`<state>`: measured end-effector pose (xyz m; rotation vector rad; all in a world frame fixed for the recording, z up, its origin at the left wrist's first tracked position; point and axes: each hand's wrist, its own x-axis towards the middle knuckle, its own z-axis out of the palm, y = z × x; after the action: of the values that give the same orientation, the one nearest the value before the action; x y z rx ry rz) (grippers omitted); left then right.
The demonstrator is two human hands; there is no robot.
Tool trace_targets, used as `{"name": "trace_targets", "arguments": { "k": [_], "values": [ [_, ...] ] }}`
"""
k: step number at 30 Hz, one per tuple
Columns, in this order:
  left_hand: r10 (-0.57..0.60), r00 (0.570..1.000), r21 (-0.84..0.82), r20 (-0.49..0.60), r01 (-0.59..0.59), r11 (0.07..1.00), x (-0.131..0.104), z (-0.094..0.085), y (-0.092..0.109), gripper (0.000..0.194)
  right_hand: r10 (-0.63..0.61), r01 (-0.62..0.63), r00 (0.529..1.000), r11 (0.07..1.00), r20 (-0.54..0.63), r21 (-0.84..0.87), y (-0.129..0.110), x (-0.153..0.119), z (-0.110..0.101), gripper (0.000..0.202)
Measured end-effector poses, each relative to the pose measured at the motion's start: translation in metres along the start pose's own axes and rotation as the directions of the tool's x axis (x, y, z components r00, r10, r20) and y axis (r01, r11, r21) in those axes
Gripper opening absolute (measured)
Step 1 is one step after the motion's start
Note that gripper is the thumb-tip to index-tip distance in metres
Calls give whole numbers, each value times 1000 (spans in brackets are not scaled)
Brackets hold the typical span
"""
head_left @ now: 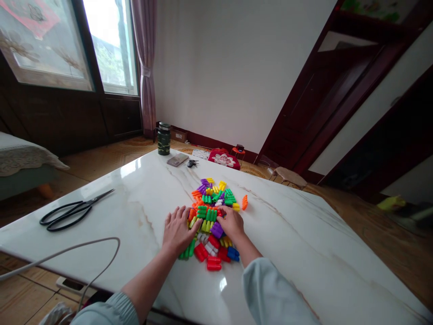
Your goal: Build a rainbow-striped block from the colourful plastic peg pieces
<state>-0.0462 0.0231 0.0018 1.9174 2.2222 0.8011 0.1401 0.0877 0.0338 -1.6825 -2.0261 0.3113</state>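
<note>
The light blue sleeves (274, 289) lie nearest the camera, both forearms reaching over the marble-patterned table (287, 243) so the hands meet at a pile of plastic building blocks (207, 226). The left hand (177, 230) is palm down at the pile's left side, fingers slightly spread and thumb out towards the green blocks (211, 215), a pose that would fence in that side. The right hand (232, 223) curls in from the opposite side, thumb and index finger at a small red piece beside the green ones; whether they pinch it or only touch it, I cannot tell. Between them the green blocks sit on top, within reach of both thumbs.

Nearer the person are the purple block (217, 230), red block (214, 263) and blue block (233, 253), loosely heaped. An orange block (245, 202) lies apart, right of the pile. The scissors (72, 213) rest well left, where the forearms do not cross them; the phone (177, 159), keys (192, 163) and camouflage bottle (164, 140) stand off at the far corner, out of the hands' way.
</note>
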Motion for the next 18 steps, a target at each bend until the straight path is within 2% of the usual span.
{"name": "trace_targets", "arguments": {
  "k": [3, 7, 10, 12, 14, 16, 18],
  "values": [
    [0, 1000, 2, 4, 0, 1000, 0, -1, 0, 62, 14, 6, 994, 983, -106, 184, 4, -1, 1, 28],
    [7, 1000, 4, 1, -7, 1000, 0, 0, -1, 62, 43, 35, 989, 864, -142, 503, 8, 1, -5, 32],
    [7, 1000, 11, 2, -7, 1000, 1, 1, -2, 61, 71, 47, 982, 811, -178, 582, 12, 0, -12, 38],
    [9, 1000, 14, 1, -9, 1000, 1, 2, -2, 62, 89, 67, 965, 828, -247, 557, 19, -3, -19, 36],
    [14, 1000, 16, -2, -14, 1000, 1, 2, -3, 62, 112, 71, 928, 882, -354, 466, 32, -10, -25, 33],
    [15, 1000, 16, -4, -15, 1000, 1, 4, -3, 62, 121, 35, 882, 947, -455, 318, 49, -19, -29, 31],
    [12, 1000, 14, -4, -12, 1000, 1, 5, -4, 62, 120, -40, 865, 984, -487, 171, 68, -29, -28, 31]
  ]
}}
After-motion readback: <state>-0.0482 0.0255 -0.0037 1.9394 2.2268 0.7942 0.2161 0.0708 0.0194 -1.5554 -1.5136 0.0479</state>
